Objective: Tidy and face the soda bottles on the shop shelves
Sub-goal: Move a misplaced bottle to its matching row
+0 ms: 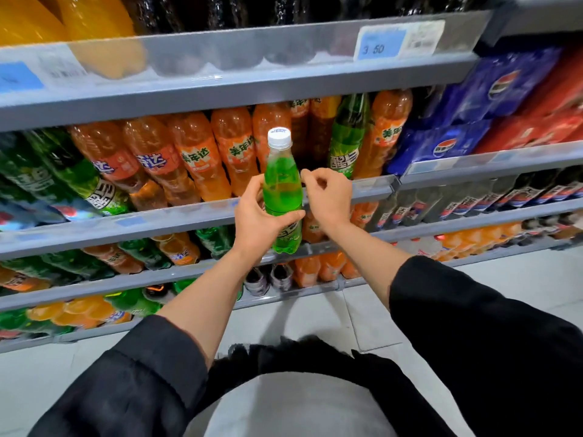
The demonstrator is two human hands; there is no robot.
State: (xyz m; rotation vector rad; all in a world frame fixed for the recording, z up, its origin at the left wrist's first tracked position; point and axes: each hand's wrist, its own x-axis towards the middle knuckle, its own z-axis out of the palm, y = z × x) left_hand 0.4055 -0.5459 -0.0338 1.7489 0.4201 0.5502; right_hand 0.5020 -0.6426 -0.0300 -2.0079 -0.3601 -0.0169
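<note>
Head view: 1 small green soda bottle (281, 197) stands upright at frame centre, held out in front of the shelves rather than resting on them. The left hand (259, 216) grips its lower body, thumb across the near face above the label and fingers curled round the far side. The right hand (328, 197) hovers just beside the bottle's right flank, fingers loosely curled and holding nothing; whether a fingertip touches the plastic cannot be told. The bottle's long axis runs vertical, white cap (279, 137) uppermost, so the left hand is the nearer and controlling one. Directly behind, the shelf rail (189, 216) fronts a row of large orange bottles (195, 152) leaning back; a large green bottle (347, 137) stands right of centre. The likely step is placing the small bottle label-forward.
</note>
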